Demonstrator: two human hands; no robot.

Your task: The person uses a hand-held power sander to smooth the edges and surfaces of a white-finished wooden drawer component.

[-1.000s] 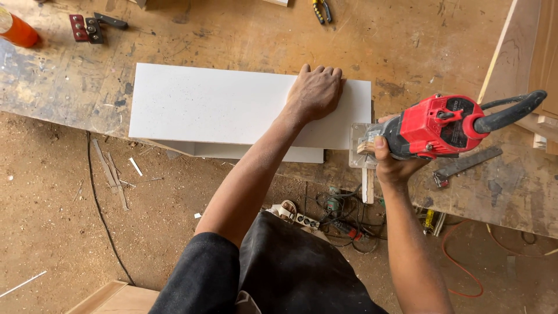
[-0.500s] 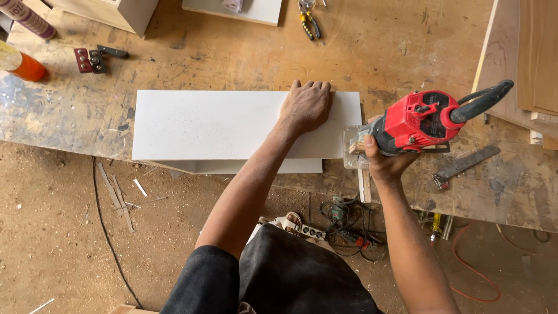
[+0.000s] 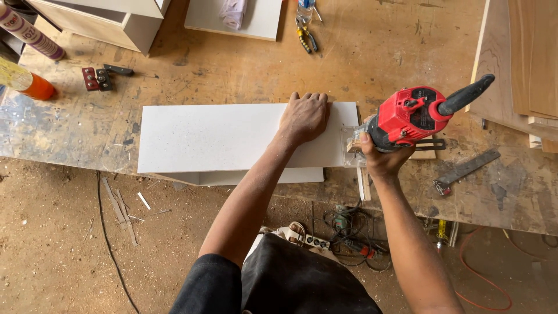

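Our left hand [image 3: 304, 118]: fingers flat and spread, pressing the white panel's [image 3: 232, 138] far right corner, gripping nothing. Panel: flat on the desk [image 3: 244, 75], long axis left-right. Our right hand [image 3: 381, 158]: fingers closed round the red trimmer [image 3: 410, 115], just right of the panel's end, black cord sleeve pointing up-right.

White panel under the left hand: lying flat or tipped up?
Flat. The white panel lies face-up on the workbench, the left hand spread on top.
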